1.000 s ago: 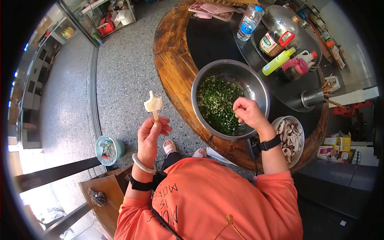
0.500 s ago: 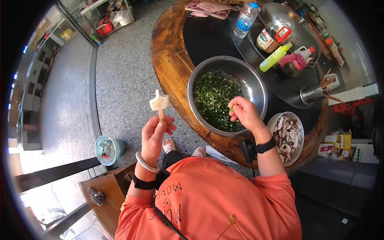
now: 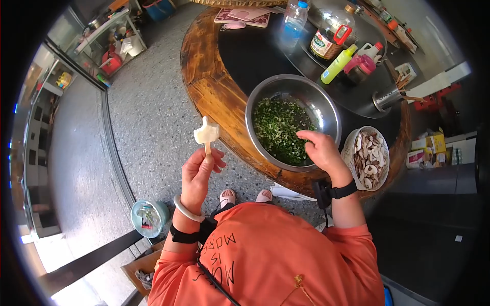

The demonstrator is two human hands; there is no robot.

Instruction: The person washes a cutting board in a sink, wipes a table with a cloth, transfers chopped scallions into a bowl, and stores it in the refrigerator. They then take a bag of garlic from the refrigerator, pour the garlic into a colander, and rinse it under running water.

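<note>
A bitten pale ice cream bar (image 3: pixel 206 132) stands upright on its wooden stick, which my left hand (image 3: pixel 199 173) pinches between thumb and fingers. My right hand (image 3: pixel 322 151) is over the right side of a steel bowl (image 3: pixel 333 109), its index finger pointing left and the other fingers curled. Whether anything is between those fingers is hidden. Chopped green vegetables (image 3: pixel 280 130) cover the bowl's bottom. To the right of the bowl is a white basket (image 3: pixel 348 158) of sliced mushrooms (image 3: pixel 369 158).
Beyond the bowl stand a water bottle (image 3: pixel 293 25), a sauce jug (image 3: pixel 326 43), a yellow-green bottle (image 3: pixel 338 65) and a pink-lidded jar (image 3: pixel 359 68). A metal holder (image 3: pixel 388 98) with sticks is at the right. On the floor sits a light blue bin (image 3: pixel 149 218).
The view has shifted. My right hand's index finger has stretched out from its earlier pinch, and the green bit seen at its fingertips no longer shows. My left hand still holds the bar.
</note>
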